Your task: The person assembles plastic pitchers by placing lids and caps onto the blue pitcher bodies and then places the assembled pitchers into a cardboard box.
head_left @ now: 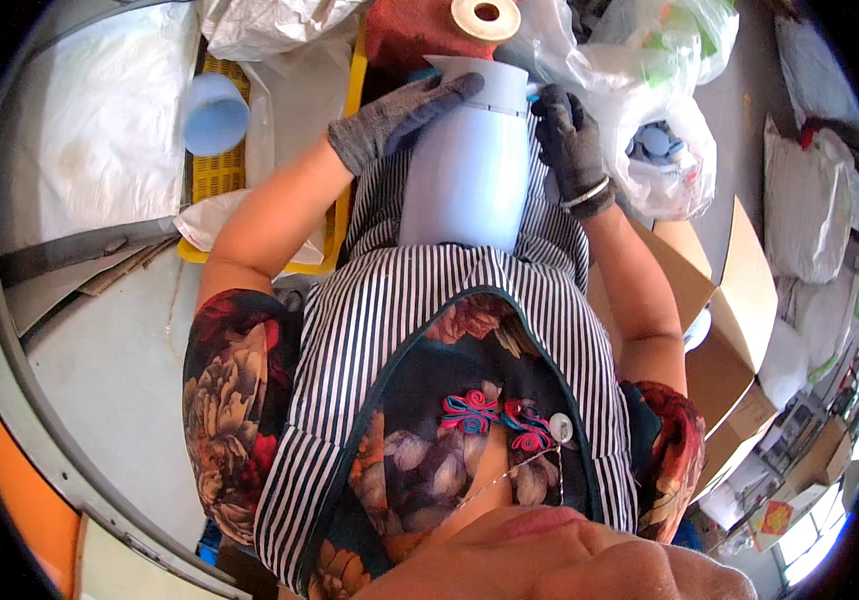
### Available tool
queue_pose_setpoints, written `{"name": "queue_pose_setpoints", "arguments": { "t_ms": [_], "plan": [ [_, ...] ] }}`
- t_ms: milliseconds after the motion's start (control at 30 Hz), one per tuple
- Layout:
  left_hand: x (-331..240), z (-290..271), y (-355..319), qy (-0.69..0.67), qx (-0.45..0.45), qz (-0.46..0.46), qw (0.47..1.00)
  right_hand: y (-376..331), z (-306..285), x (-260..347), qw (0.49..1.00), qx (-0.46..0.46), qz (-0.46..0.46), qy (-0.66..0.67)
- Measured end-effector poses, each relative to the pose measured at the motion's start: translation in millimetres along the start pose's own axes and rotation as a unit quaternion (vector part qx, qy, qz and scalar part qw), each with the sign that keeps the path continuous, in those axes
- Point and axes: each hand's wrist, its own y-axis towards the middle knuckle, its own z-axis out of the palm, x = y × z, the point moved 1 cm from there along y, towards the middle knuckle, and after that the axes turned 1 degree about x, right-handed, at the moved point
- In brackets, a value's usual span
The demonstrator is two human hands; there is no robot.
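Observation:
A light blue plastic jug body (464,185) with a greyish collar (484,88) and pointed spout stands out from my lap, its lower end against my striped apron. My left hand (409,118), in a dark grey glove, is closed round the jug's upper left side, fingers lying across the collar. Close to the collar's right side is my right hand (571,140), also gloved, with its fingers bent inward. A small blue tip shows by those fingertips; what they hold is too small to name.
At the left, a yellow crate (217,180) has another light blue container (216,114) in it. Beyond the jug is a cream-coloured spool (486,18) on a red surface. Plastic bags (684,150), one with blue parts inside, and open cardboard boxes (719,330) lie at the right.

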Motion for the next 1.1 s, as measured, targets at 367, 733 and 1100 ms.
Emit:
{"name": "queue_pose_setpoints", "arguments": {
  "t_ms": [367,733,1100],
  "plan": [
    [10,-10,-18,-0.127,-0.122,0.030,0.984,71,-20,35,0.989,0.066,-0.114,0.065],
    [-55,-123,-57,0.007,-0.380,0.306,0.873,141,75,-4,0.656,-0.135,-0.486,-0.562],
    [-79,-105,80,0.280,-0.305,0.452,0.790,155,-12,78,0.860,-0.061,-0.426,-0.276]
  ]
}}
